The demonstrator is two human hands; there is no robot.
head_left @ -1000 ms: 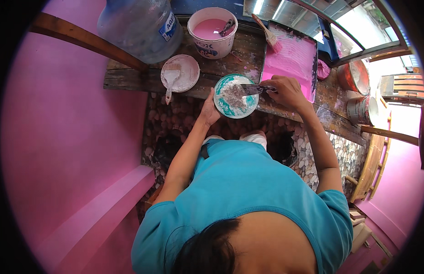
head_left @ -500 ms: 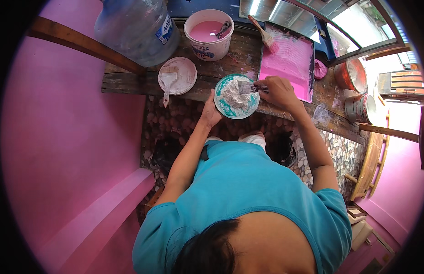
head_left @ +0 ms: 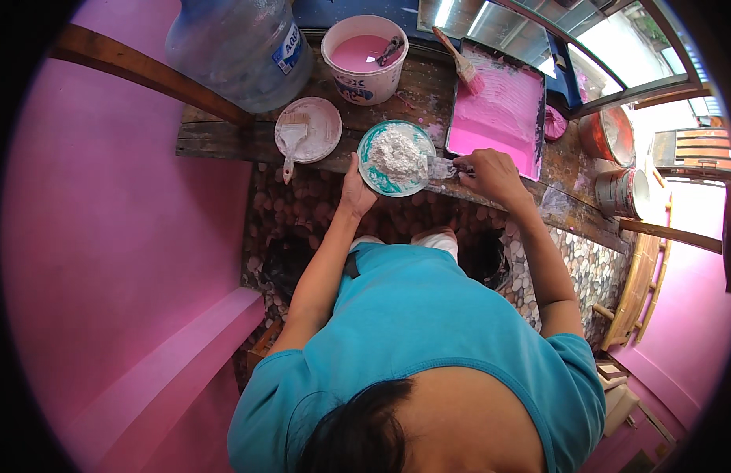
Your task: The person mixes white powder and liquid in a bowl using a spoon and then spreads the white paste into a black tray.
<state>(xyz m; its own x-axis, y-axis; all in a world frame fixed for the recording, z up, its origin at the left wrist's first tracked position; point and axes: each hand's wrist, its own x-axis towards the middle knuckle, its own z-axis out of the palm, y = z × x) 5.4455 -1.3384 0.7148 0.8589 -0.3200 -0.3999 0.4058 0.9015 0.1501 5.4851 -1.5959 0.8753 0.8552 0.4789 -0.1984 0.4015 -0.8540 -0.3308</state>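
My left hand [head_left: 359, 189] grips the rim of a green bowl [head_left: 367, 169] from its lower left, holding it at the bench's front edge. White powder or paste [head_left: 399, 154] is heaped in the middle of the bowl. In my right hand [head_left: 495, 175] is a putty knife [head_left: 442, 167], its smeared blade at the bowl's right rim. Fingers close round the handle, whose end is partly hidden by them. Right behind that hand lies a paint tray [head_left: 499, 118] with pink paint, a paintbrush [head_left: 464, 67] resting on its far left edge.
On the wooden bench [head_left: 223, 140] stand a white bucket of pink paint [head_left: 365, 85], a round lid [head_left: 324, 130] bearing a brush [head_left: 292, 140], and a large clear water bottle [head_left: 235, 59]. Two paint-stained pails [head_left: 621, 193] sit at the right. A pink wall [head_left: 121, 236] rises at left.
The putty knife has drawn back rightward from inside the bowl to its rim. My left hand has shifted the bowl slightly left and away, and the white heap now looks fuller in the middle.
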